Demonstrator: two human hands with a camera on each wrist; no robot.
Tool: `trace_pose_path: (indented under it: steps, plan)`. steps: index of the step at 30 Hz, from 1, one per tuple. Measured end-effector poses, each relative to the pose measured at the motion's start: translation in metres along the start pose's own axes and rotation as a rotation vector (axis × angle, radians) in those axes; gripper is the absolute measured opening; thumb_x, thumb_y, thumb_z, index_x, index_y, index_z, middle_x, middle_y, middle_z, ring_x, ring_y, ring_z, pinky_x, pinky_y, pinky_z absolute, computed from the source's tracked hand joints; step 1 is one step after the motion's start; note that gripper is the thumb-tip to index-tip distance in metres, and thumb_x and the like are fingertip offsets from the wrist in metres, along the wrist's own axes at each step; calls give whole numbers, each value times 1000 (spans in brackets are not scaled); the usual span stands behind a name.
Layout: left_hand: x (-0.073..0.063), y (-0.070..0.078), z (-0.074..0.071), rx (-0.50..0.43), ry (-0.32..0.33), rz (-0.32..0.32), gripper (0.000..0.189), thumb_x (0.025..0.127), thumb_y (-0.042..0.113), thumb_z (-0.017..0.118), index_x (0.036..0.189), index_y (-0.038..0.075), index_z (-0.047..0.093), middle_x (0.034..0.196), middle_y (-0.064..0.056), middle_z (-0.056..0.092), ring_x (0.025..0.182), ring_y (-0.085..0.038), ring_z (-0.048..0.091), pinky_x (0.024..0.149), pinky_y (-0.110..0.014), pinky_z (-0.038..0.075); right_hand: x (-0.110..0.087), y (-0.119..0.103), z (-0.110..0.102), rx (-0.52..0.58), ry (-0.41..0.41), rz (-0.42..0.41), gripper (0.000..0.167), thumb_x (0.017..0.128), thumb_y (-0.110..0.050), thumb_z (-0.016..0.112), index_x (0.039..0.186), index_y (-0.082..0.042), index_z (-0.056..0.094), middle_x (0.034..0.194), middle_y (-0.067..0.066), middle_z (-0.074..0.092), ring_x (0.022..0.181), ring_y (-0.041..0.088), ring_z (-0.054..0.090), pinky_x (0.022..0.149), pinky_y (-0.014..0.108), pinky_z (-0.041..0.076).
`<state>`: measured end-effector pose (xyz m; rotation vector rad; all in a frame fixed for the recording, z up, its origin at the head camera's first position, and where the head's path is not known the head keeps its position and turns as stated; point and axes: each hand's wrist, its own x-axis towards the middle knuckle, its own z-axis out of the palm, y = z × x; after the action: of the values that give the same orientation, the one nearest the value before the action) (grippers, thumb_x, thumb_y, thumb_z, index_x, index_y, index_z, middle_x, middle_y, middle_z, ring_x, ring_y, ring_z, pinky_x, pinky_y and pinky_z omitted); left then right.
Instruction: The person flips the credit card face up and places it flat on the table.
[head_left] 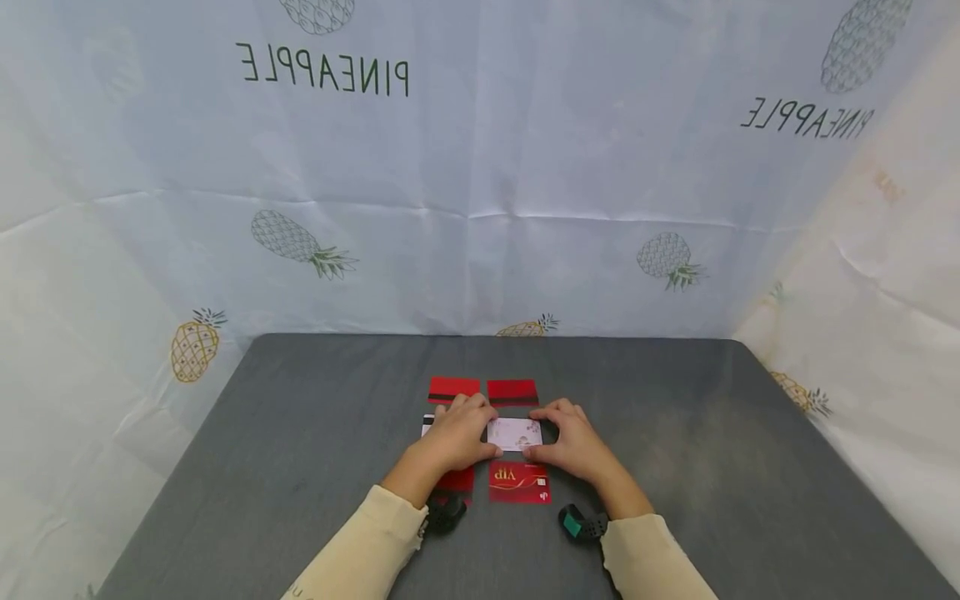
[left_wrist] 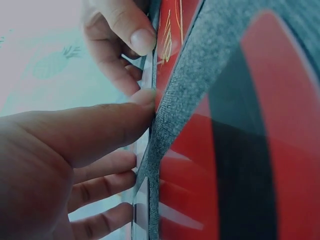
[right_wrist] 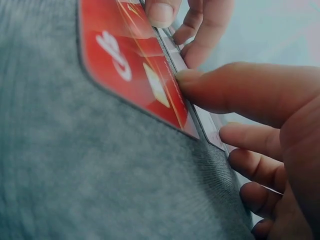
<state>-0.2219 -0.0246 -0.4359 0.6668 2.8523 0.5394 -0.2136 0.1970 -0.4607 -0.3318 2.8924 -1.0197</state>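
Observation:
A pale card with a floral print (head_left: 513, 434) lies on the dark table, framed by both hands. My left hand (head_left: 461, 433) holds its left end, thumb at the near edge and fingertips at the far edge. At the right end, my right hand (head_left: 566, 437) pinches it between thumb and index finger in the same way. Just nearer lies a red VIP card (head_left: 519, 483) with a chip. Beneath my left hand, a white card with a black stripe (head_left: 427, 422) shows only its left part. A red striped card (left_wrist: 295, 125) lies below the left wrist, partly hidden in the head view.
Two red cards with black stripes, one at left (head_left: 453, 387) and one at right (head_left: 513, 390), form the far row. The grey table (head_left: 322, 417) reaches back to a hanging cloth (head_left: 480, 150) printed with pineapples, which also borders both sides.

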Motion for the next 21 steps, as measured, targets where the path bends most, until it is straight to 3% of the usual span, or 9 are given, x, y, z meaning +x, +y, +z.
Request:
trace_pose_path:
  steps: [12,21]
  plan:
    - [0,0,-8,4,6,-4,49,84,38,77,128,20,65,128,0,55,117,-20,46,92,-55,38,7,-2,-3,14,21,-20,48,75,-35,83,117,-15,70,111,-1,57,109,20,46,95,46,44]
    - [-2,2,-1,12,-4,-8,49,83,39,77,127,21,65,125,2,55,115,-19,46,91,-56,38,23,-2,-5,175,22,77,37,81,-24,79,113,-11,67,105,8,60,91,21,52,76,35,45]
